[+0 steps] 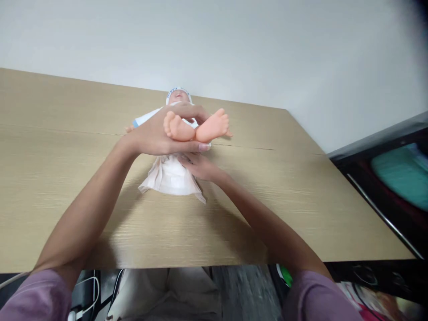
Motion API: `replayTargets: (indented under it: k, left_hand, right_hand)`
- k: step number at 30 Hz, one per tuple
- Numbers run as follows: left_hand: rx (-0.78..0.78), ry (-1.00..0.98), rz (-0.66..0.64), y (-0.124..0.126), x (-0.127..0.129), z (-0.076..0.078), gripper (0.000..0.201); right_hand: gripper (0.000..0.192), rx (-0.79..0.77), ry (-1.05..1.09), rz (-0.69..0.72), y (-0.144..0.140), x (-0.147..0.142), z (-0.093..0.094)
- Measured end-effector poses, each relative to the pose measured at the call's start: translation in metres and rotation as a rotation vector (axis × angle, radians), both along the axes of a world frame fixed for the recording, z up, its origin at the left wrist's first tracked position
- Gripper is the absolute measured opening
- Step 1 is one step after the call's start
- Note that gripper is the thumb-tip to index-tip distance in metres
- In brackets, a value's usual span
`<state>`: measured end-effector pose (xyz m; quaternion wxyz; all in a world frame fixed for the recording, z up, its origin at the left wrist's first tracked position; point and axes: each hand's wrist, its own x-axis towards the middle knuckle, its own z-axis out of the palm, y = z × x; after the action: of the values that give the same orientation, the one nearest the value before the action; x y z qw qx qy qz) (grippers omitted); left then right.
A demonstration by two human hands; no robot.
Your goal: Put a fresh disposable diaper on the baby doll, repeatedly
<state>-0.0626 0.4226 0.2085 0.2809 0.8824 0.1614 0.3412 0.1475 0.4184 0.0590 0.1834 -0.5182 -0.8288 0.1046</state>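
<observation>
A baby doll (181, 132) lies on its back on the table, its head in a white cap with blue lettering at the far end. My left hand (157, 133) is closed around the doll's legs and holds them up, so both bare feet point toward me. The thumb runs below the feet and the fingers curl over behind them. A white diaper (174, 178) is spread under the doll's bottom, its near edge flared out on the table. Beneath my left hand, my right hand (200, 167) grips the diaper close to the doll's bottom; its fingertips are partly hidden.
The light wooden table (284, 191) has a seam across it and ends in front of my lap. A pale wall (234, 49) stands behind it. At the right is a dark-framed object (394, 187) with something green inside. White cables (95, 290) hang below the front edge.
</observation>
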Motion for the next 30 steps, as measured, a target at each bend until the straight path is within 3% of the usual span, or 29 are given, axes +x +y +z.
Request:
replayTargets:
  k: [3, 6, 10, 15, 24, 27, 30]
  left_hand:
    - [0.008, 0.048, 0.007, -0.004, 0.001, -0.008, 0.047]
    - [-0.020, 0.119, 0.040, -0.005, 0.000, -0.011, 0.050]
    - [-0.042, 0.101, 0.045, -0.003, -0.003, -0.004, 0.046]
    - [-0.070, 0.034, 0.009, 0.004, -0.004, 0.014, 0.042]
    - [-0.085, 0.013, 0.054, 0.009, 0.002, 0.031, 0.044]
    - [-0.107, 0.015, 0.061, 0.008, 0.001, 0.032, 0.043]
    - [-0.125, 0.013, 0.053, 0.006, -0.002, 0.026, 0.043]
  right_hand:
    - [0.063, -0.074, -0.008, 0.060, -0.038, 0.020, -0.005]
    - [0.070, -0.062, -0.025, 0.039, -0.055, 0.022, -0.012]
    - [0.070, -0.010, -0.032, 0.028, -0.048, 0.022, -0.020]
    - [0.068, -0.062, -0.042, 0.106, -0.032, 0.039, -0.019]
    - [0.078, -0.079, 0.011, 0.175, -0.039, 0.047, -0.013]
    - [0.070, -0.025, 0.081, 0.192, -0.040, 0.051, -0.016]
    - [0.059, 0.139, 0.310, 0.104, -0.042, 0.057, -0.016]
